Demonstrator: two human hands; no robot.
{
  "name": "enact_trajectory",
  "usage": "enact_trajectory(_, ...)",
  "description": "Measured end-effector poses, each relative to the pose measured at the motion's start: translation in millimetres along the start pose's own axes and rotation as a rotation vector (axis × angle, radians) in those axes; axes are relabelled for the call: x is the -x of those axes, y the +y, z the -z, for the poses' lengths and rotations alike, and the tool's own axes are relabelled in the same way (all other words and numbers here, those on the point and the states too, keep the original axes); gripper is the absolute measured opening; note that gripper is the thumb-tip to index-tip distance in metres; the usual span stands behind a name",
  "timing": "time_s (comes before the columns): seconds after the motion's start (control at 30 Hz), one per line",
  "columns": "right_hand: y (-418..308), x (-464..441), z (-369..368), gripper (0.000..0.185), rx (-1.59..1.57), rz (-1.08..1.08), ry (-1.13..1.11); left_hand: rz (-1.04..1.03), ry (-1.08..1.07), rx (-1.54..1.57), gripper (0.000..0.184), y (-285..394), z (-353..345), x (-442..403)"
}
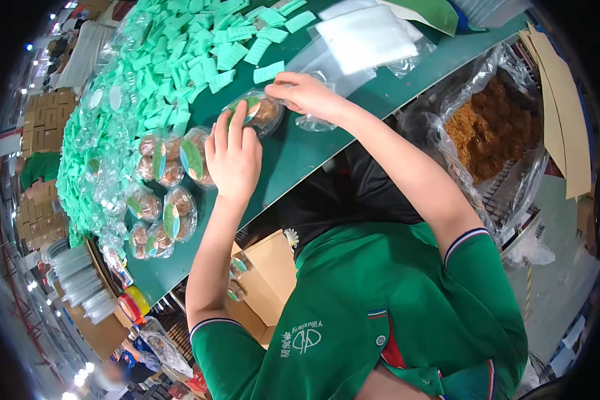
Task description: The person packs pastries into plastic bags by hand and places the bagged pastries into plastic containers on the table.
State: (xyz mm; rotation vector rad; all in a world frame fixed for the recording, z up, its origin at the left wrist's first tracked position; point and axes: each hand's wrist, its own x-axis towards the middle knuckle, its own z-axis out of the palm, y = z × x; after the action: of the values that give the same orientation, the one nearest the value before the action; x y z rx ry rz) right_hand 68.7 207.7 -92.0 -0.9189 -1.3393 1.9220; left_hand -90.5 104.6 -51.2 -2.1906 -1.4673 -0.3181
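A clear round-lobed plastic container (268, 115) with brown food inside and a green oval label lies on the green table. My left hand (235, 157) reaches over its left side, fingers stretched out and slightly apart, with fingertips on the label. At the container's upper right edge, my right hand (301, 93) is closed, thumb and fingers pinching the rim. Directly left of my left hand sits another labelled container (195, 157). More filled containers (160, 160) stand in a group beyond it, several with green and blue labels.
A large pile of light green packets (173, 60) covers the table's far side. Clear plastic sheets (367, 40) lie at the upper right. Below the table edge are an open carton (267, 277) and a plastic-lined bin of brown food (493, 130). Another person's green sleeve (40, 168) shows at far left.
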Motion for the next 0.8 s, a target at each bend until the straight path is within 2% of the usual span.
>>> enact_trajectory(0.23,-1.9,6.4,-0.4,0.015,-0.005,0.039,0.011,-0.037,0.040,0.055,0.013,-13.3,-0.1,-14.2)
enact_trajectory(0.47,4.5,4.8,0.7,0.020,0.061,0.059,0.013,-0.013,-0.025,0.170,0.015,-18.3,12.5,-13.6)
enact_trajectory(0.53,1.8,5.7,-1.7,0.021,0.108,0.014,0.046,-0.054,-0.021,0.099,0.017,-26.5,-1.7,-5.0)
enact_trajectory(0.6,-3.6,9.6,-3.2,0.022,0.174,0.059,0.058,-0.015,-0.002,0.152,0.020,-21.2,16.9,-19.1)
enact_trajectory(0.63,0.2,8.5,-0.9,0.023,0.048,0.082,-0.018,0.070,-0.091,0.181,0.025,-18.8,25.7,-26.3)
enact_trajectory(0.67,-8.3,12.4,-4.3,0.024,0.146,0.098,0.033,0.159,-0.167,0.195,0.031,-19.2,31.6,-33.5)
enact_trajectory(0.7,-4.6,11.3,-2.9,0.023,0.107,0.019,0.007,0.096,-0.228,0.115,0.042,-20.3,41.8,-38.0)
enact_trajectory(0.73,0.5,6.3,-3.7,0.025,0.290,0.089,0.046,0.168,-0.231,0.157,0.043,-19.7,46.3,-38.2)
enact_trajectory(0.77,19.2,-4.3,0.7,0.036,0.072,0.164,-0.023,0.066,-0.114,0.068,0.042,-19.5,55.9,-37.7)
enact_trajectory(0.8,57.5,-33.0,8.6,0.045,0.054,0.379,-0.039,0.196,-0.209,0.084,0.042,-17.3,38.2,-33.3)
